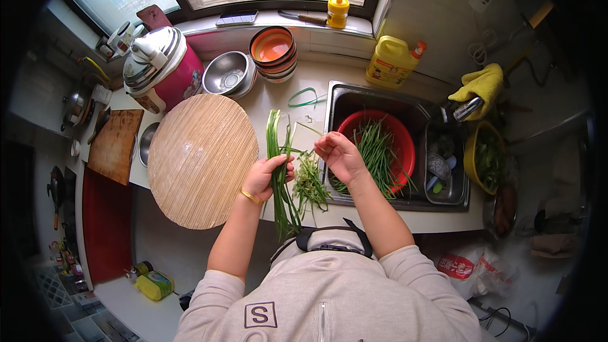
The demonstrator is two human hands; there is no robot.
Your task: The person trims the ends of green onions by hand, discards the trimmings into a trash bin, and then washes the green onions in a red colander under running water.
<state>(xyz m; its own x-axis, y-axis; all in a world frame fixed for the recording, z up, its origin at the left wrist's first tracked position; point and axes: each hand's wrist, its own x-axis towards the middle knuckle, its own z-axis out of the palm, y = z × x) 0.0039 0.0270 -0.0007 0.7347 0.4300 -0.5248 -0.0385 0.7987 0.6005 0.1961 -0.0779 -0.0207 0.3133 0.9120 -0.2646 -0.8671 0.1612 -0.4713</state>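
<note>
My left hand (pixel 266 178) is closed around a bunch of long green garlic chives (pixel 279 194), white stem ends pointing away from me and leaf tips hanging towards my waist. My right hand (pixel 339 156) is beside it, palm up with curled fingers, and a thin pale chive strand (pixel 308 129) runs to its fingertips. Between the hands, a pile of chive trimmings (pixel 309 179) lies on the counter by the sink rim. More chives (pixel 377 152) fill a red plastic basin (pixel 409 152) in the sink, under and beyond my right forearm.
A round reed board (pixel 204 161) overhangs the counter edge at left. Behind it stand a pink pressure cooker (pixel 164 73), a steel bowl (pixel 227 73) and stacked orange bowls (pixel 272 50). Detergent (pixel 392 61) stands behind the sink (pixel 332 99). A knife (pixel 304 17) lies on the windowsill.
</note>
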